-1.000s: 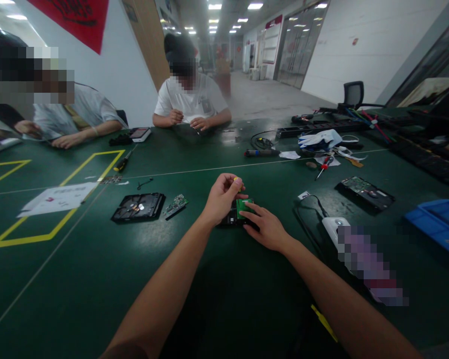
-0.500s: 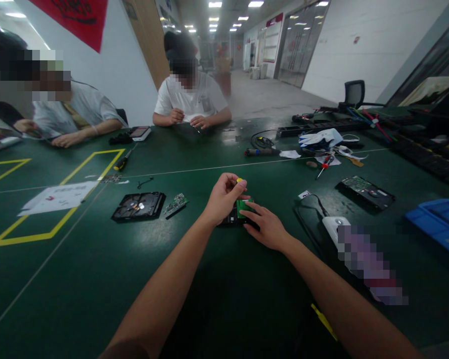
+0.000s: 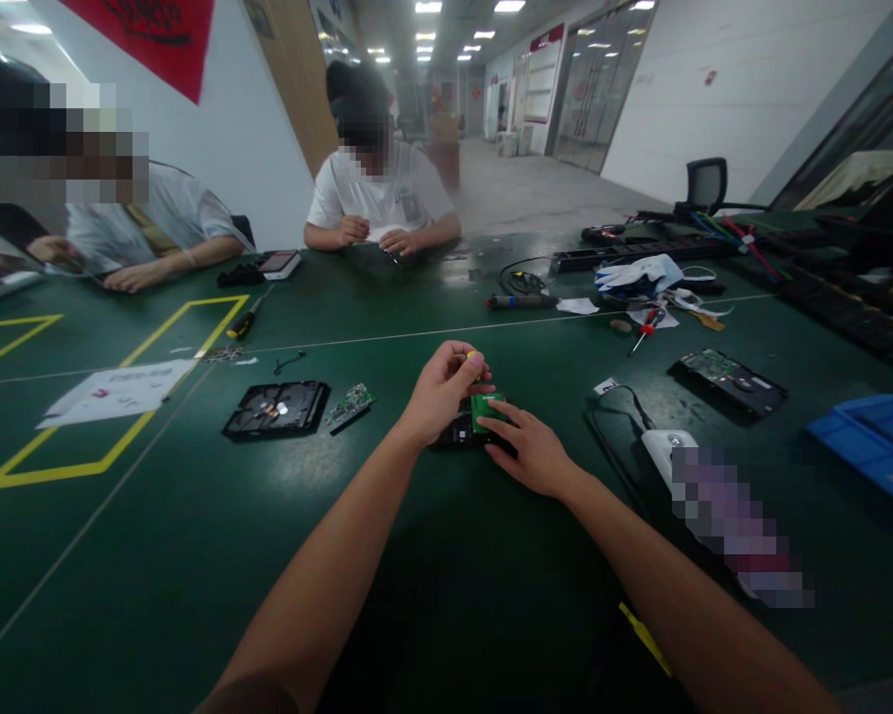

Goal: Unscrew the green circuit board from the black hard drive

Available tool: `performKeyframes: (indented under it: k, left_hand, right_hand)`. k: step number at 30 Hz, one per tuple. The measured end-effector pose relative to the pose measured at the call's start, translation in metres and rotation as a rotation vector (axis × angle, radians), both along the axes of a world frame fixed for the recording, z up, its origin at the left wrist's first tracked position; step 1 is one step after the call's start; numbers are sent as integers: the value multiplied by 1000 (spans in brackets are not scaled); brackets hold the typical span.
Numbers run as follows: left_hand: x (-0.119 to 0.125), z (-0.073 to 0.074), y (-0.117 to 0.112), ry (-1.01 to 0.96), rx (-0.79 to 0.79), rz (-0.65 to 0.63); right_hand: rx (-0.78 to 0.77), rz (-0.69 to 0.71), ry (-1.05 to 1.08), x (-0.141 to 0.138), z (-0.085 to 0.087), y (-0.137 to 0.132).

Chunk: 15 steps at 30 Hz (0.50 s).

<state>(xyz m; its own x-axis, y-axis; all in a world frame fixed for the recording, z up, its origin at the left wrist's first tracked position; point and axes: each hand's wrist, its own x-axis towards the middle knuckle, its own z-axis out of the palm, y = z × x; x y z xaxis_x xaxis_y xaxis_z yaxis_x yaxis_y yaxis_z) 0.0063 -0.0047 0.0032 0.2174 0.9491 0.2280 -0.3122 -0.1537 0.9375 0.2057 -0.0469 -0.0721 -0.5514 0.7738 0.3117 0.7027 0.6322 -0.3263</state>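
A black hard drive (image 3: pixel 457 432) with a green circuit board (image 3: pixel 482 406) on top lies on the table before me. Over its left part, my left hand (image 3: pixel 441 393) is closed around a yellow-handled screwdriver (image 3: pixel 475 367); the fingers hide most of it, and its tip cannot be seen. My right hand (image 3: pixel 530 451) lies with fingers spread, the fingertips touching the right side of the green board. To the left are an opened black drive case (image 3: pixel 277 409) and a loose circuit board (image 3: pixel 352 408).
Another hard drive (image 3: pixel 729 384), a white corded device (image 3: pixel 666 451) and a blue tray (image 3: pixel 874 446) are on the right. Farther back lie a red screwdriver (image 3: pixel 646 331), gloves (image 3: pixel 638 277) and a dark cylindrical tool (image 3: pixel 521 302). Two people sit across the green table (image 3: pixel 156 555).
The left hand has shifted very slightly up and left, and its grip on the yellow handle has turned a little. My right hand stays in place on the board.
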Motion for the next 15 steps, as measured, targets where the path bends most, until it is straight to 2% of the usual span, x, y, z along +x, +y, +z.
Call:
performKeyframes:
  k: [7,15]
  left_hand:
    - [2,-1,-1,-3,-12,2]
    - [8,-8,0,18,18,78]
  right_hand:
    - [-3,-1,-2,0,0,0]
    - [-2,4,3,-1,0,0]
